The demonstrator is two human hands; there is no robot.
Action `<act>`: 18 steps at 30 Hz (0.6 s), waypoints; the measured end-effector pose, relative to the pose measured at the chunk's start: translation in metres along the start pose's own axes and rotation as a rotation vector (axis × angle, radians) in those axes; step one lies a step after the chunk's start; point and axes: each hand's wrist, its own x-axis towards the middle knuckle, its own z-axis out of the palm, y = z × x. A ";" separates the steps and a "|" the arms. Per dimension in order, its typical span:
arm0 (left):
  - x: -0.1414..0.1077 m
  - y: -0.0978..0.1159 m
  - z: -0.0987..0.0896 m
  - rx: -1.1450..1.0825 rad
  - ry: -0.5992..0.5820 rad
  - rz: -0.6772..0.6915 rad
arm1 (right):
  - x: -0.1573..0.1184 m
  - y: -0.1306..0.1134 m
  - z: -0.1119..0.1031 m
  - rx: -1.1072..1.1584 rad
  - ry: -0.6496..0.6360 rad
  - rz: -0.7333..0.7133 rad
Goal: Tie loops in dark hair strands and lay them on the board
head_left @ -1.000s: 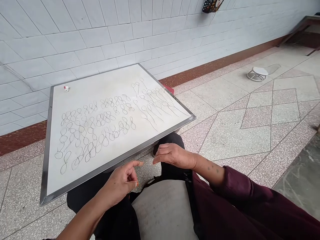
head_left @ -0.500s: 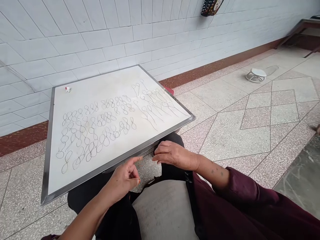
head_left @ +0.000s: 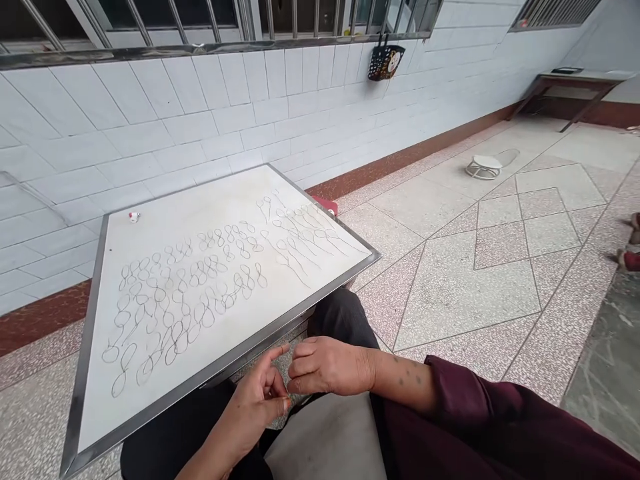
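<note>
**Hands meeting over the lap, fine loops lying spread across the board**

Closest in, a pale grey cloth (head_left: 330, 440) is covering the lap, and over it the two hands are hovering almost fingertip to fingertip. The left hand (head_left: 257, 400) is holding its forefinger and thumb apart, the other fingers curling inward; the right hand (head_left: 327, 365) is bending its fingers together, just beside the left. Whether either is pinching a fine strand, we cannot tell: nothing is clearly showing between them.

Just beyond, the metal-rimmed white board (head_left: 200, 197) is standing across the knees' far side, and here are the stars: figure-eight loops (head_left: 177, 337), thin and dark, lying flat in loose rows, some overlapping. Wire or cord, the view isn't settling it. They're looking very light and probably springy, likely to skid or tangle if brushed. The crossing at the waist of each eight is looking like the best place for a fingertip pinch; squeezing a rounded end would be risking a bend. Over towards the right corner, single loops with long tails (head_left: 300, 237) are fanning out, their straight tails seeming the easier part to catch.

At the far left corner a small white-and-red figurine (head_left: 134, 217) is sitting. Further out, a white round stool (head_left: 485, 165) is standing on the terrazzo, and a patterned bag (head_left: 385, 62) is hanging below the barred window.
</note>
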 end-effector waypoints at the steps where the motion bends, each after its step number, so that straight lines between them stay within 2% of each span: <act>1: -0.001 0.001 0.000 0.022 -0.012 -0.002 | -0.001 0.001 0.000 -0.003 0.002 -0.020; 12: -0.002 0.000 0.000 0.218 -0.042 0.008 | -0.006 0.002 -0.005 -0.035 0.004 -0.081; 18: 0.005 -0.008 -0.005 0.184 -0.053 0.021 | -0.009 0.007 0.002 0.061 0.014 -0.028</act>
